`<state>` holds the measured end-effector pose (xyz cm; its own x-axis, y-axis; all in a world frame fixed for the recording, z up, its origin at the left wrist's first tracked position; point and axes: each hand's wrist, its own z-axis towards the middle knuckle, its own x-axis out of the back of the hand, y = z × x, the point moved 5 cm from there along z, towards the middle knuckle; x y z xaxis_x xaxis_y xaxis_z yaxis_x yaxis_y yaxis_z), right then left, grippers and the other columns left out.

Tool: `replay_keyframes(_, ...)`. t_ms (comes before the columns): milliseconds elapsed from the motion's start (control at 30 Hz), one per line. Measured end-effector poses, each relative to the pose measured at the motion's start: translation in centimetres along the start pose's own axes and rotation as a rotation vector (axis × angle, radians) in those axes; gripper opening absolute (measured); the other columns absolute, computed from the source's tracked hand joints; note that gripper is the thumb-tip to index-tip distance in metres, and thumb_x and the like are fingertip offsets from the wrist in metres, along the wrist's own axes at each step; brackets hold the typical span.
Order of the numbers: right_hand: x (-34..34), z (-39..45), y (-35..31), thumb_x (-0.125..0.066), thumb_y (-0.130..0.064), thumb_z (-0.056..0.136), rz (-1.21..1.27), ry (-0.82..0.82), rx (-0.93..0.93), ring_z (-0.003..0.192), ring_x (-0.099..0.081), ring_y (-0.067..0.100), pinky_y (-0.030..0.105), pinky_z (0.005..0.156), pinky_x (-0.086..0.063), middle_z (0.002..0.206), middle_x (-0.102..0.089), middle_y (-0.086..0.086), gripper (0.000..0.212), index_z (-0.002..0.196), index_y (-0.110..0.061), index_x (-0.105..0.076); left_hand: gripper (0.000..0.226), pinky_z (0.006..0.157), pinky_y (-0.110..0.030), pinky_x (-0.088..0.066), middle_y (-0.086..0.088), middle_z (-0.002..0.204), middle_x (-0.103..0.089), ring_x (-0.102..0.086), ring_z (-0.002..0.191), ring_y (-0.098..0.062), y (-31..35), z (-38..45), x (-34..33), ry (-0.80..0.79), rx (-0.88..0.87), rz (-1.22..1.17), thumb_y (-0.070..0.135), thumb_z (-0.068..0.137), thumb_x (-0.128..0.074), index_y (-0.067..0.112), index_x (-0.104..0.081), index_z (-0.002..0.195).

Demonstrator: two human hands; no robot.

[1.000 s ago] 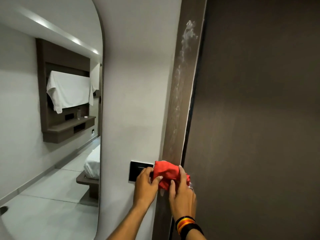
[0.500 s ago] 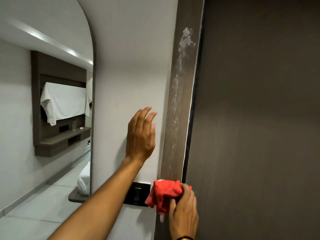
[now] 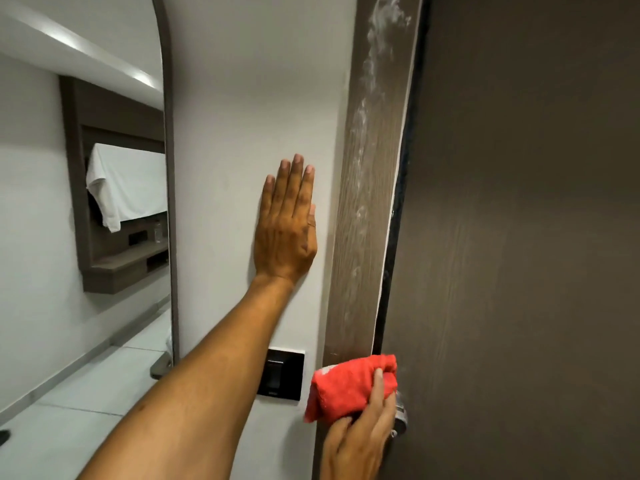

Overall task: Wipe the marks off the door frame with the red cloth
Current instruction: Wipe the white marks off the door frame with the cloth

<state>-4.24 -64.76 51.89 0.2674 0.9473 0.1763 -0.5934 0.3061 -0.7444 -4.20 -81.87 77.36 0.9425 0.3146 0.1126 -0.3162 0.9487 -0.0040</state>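
The wood-grain door frame point(image 3: 363, 271) runs up the middle of the view. White smeared marks point(image 3: 372, 81) trail down it from the top to about mid-height. My right hand point(image 3: 360, 441) holds the bunched red cloth point(image 3: 346, 386) against the frame's lower part, below the marks. My left hand point(image 3: 287, 223) lies flat on the white wall just left of the frame, fingers straight and pointing up, holding nothing.
A dark door point(image 3: 519, 237) fills the right side, with a metal handle point(image 3: 400, 419) partly hidden behind my right hand. A black switch plate point(image 3: 282, 375) sits on the wall beside the cloth. A tall arched mirror point(image 3: 86, 220) stands at the left.
My left hand let go of the cloth, rose and now presses flat on the wall. My right hand keeps the cloth low on the frame. The view has moved closer.
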Motion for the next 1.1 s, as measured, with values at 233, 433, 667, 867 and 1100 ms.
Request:
replay_keyframes(233,-4.0,0.4,-0.3,-0.030,-0.070,0.093,-0.114,-0.078,0.139,0.154,-0.001,0.047,0.061,0.120,-0.022,0.165,0.005,0.030,0.094,0.160,-0.009,-0.002,0.056,0.134,-0.039,-0.006,-0.010,0.173,-0.020,-0.015,0.162,-0.026,-0.1,0.2,0.0,0.028,-0.002,-0.001,0.023,0.109,-0.023,0.012,-0.018,0.163)
replay_keyframes(433,-3.3,8.7,-6.8,-0.043,-0.067,0.093,-0.152,0.033,0.254,0.152,-0.008,0.051,0.070,0.115,-0.028,0.164,0.001,0.031,0.095,0.161,-0.018,0.003,0.057,0.134,-0.039,-0.005,-0.009,0.173,-0.019,-0.010,0.162,-0.022,-0.1,0.2,-0.1,0.039,-0.016,0.010,0.021,0.108,-0.026,0.012,-0.018,0.164)
replay_keyframes(667,-1.5,18.1,-15.3,-0.030,-0.073,0.095,-0.175,0.151,0.377,0.154,-0.007,0.045,0.064,0.120,-0.025,0.164,-0.004,0.028,0.090,0.161,-0.019,-0.004,0.056,0.134,-0.040,-0.008,-0.012,0.172,-0.022,-0.017,0.162,-0.027,-0.2,0.3,-0.3,0.021,-0.014,-0.009,0.022,0.109,-0.028,0.010,-0.022,0.163)
replay_keyframes(867,-3.6,6.0,-3.4,-0.025,-0.078,0.091,-0.253,-0.042,0.209,0.150,-0.008,0.054,0.074,0.107,-0.036,0.166,0.011,0.027,0.096,0.160,-0.020,0.007,0.057,0.134,-0.041,-0.007,-0.009,0.174,-0.018,-0.012,0.163,-0.024,-0.2,0.2,-0.1,0.009,-0.008,0.008,0.023,0.109,-0.023,0.013,-0.017,0.164)
replay_keyframes(1100,-2.3,14.3,-12.5,-0.027,-0.067,0.097,-0.283,0.079,0.341,0.152,0.005,0.050,0.067,0.121,-0.013,0.161,-0.001,0.039,0.091,0.160,-0.008,0.003,0.057,0.134,-0.040,-0.005,-0.009,0.173,-0.018,-0.012,0.162,-0.024,-0.1,0.3,-0.1,0.011,-0.002,0.028,0.021,0.108,-0.029,0.011,-0.020,0.164)
